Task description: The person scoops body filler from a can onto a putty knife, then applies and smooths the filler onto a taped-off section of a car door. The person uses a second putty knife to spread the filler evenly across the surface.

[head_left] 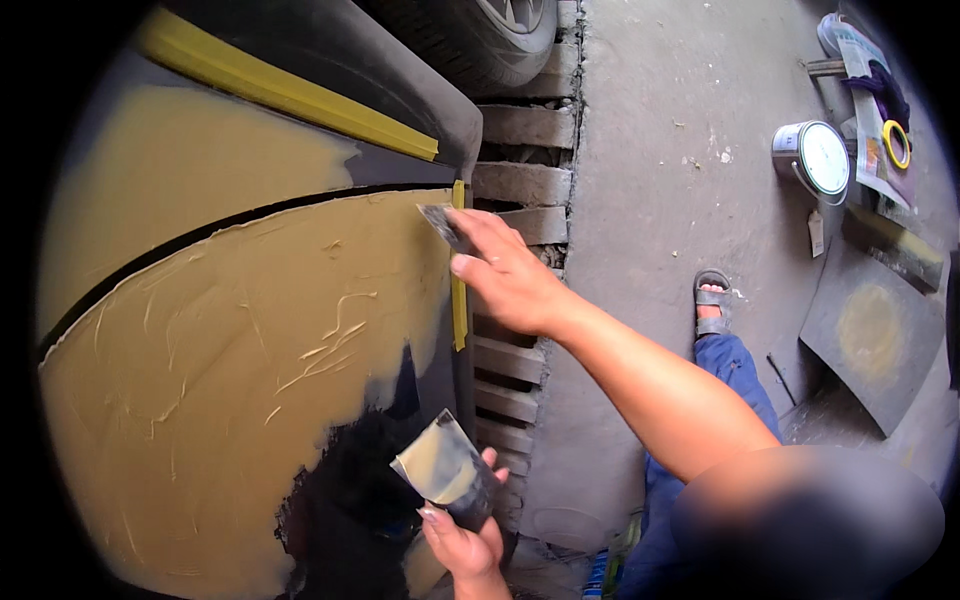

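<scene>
A car body panel [230, 330] on the left is coated with tan filler, ridged with raised streaks. My right hand [510, 270] pinches a thin putty scraper [444, 226] at the coated panel's upper right corner, beside a yellow masking tape strip [459, 290]. Lower down, my left hand [465, 540] is palm up, its thumb and fingers around a wider putty spreader [443, 462]. Tan filler covers much of that spreader's face. Behind it lies a dark bare area [365, 480] of the panel. Whether the right scraper's edge touches the filler, I cannot tell.
Another yellow tape strip [290, 90] runs above the panel gap, near a tyre [470, 50]. Slatted floor grating [520, 185] borders the concrete. To the right are a lidded can [800, 155], a tape roll [896, 144] on newspaper, and a grey board [850, 370]. A sandalled foot [711, 300] stands between.
</scene>
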Tool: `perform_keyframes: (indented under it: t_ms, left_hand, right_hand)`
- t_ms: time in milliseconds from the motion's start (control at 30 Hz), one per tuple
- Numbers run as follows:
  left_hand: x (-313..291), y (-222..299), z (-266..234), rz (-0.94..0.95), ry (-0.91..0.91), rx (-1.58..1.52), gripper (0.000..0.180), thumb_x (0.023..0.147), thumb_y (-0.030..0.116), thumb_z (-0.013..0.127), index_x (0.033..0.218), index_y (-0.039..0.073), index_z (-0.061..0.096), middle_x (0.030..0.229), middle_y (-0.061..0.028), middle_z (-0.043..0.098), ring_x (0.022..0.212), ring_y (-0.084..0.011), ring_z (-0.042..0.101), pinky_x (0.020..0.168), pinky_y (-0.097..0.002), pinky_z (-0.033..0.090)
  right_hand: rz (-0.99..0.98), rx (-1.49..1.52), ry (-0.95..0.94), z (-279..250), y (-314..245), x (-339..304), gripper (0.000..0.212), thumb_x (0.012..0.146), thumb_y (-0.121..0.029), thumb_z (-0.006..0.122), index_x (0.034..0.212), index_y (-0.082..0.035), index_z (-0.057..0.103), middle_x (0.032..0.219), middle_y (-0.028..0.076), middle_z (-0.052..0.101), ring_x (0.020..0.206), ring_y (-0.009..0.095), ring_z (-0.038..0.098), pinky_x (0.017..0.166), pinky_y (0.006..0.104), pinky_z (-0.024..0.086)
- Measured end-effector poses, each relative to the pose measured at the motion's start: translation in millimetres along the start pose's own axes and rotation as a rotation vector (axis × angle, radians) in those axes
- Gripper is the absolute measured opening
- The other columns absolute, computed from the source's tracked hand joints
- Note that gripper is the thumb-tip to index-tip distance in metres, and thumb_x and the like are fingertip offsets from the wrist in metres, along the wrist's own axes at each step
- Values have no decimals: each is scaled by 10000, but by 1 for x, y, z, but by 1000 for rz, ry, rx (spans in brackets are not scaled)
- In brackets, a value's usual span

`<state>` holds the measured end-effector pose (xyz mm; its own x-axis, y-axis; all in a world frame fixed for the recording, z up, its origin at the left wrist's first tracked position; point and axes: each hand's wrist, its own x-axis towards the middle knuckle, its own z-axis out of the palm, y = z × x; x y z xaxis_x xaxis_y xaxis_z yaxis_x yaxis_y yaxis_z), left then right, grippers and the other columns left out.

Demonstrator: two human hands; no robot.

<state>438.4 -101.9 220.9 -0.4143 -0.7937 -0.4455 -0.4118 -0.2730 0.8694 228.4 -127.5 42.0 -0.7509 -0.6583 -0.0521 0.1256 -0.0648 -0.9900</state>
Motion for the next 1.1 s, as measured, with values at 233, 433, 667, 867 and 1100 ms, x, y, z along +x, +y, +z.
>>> perform_keyframes:
  t_ms: [233,433,667,867,1100]
  left_hand:
    - [-23,-12,-6,-79,12,-14,740,939,602,382,1425,48,314,1333,-181,487,1093,-444,570,803,-542,531]
    - [-28,-15,-5,-144,2,-63,728,927,618,393,1433,99,322,1356,-145,482,1096,-447,566,803,-547,526]
    - [-30,-13,-1,-143,-3,-48,742,917,634,397,1436,109,321,1369,-140,472,1098,-454,563,802,-543,524]
    - [-35,-23,-7,-166,16,-56,754,911,641,403,1434,104,325,1360,-144,484,1090,-444,570,806,-550,521]
    - [-39,-29,-4,-173,29,-81,751,912,640,404,1431,101,332,1350,-145,493,1090,-430,574,805,-550,521]
  right_hand:
    - [1,-64,125,29,-16,12,499,913,-240,503,1363,-33,438,1372,202,410,1202,410,414,1050,452,337]
    - [-26,-82,1,29,-4,-12,475,880,-198,532,1318,-19,487,1339,193,442,1169,400,438,1012,444,379]
    - [-73,-132,153,22,-24,12,452,881,-207,533,1306,-55,506,1328,168,457,1141,396,461,966,468,411]
    - [-209,-224,134,39,-16,-22,510,827,-168,603,1317,-76,491,1330,135,445,1122,368,456,892,478,447]
    - [-159,-128,3,30,-1,-57,483,826,-161,586,1293,-53,529,1299,168,498,1162,373,462,971,457,420]
